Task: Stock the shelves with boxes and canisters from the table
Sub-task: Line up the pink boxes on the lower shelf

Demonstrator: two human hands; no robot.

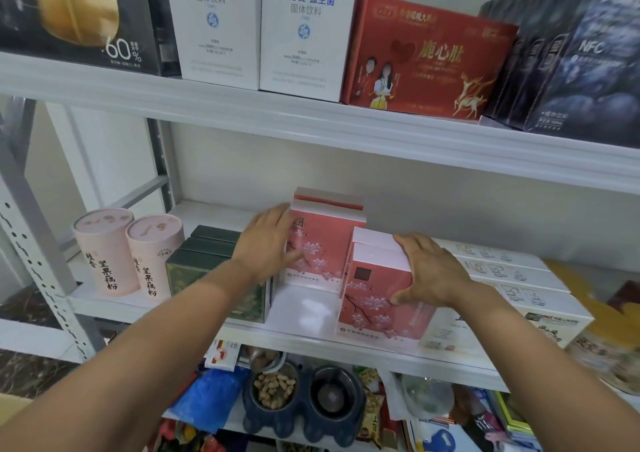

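Pink boxes with cherry-blossom print stand on the middle shelf (304, 308). My left hand (266, 244) grips the left side of the rear pink boxes (325, 244), thumb across the front. My right hand (429, 271) grips the right side of the front pink boxes (374, 299), thumb on the front face. Left of them stand dark green boxes (204, 261) and two pale pink canisters (104, 251), (152, 254). White flat boxes (502, 271) lie to the right.
The upper shelf (311, 116) carries a black box, two tall white boxes (218, 26), a red box (426, 60) and dark cartons. Below the middle shelf sit a twin pet bowl (301, 399) with peanuts, bags and clutter. A grey perforated upright (38, 261) frames the left.
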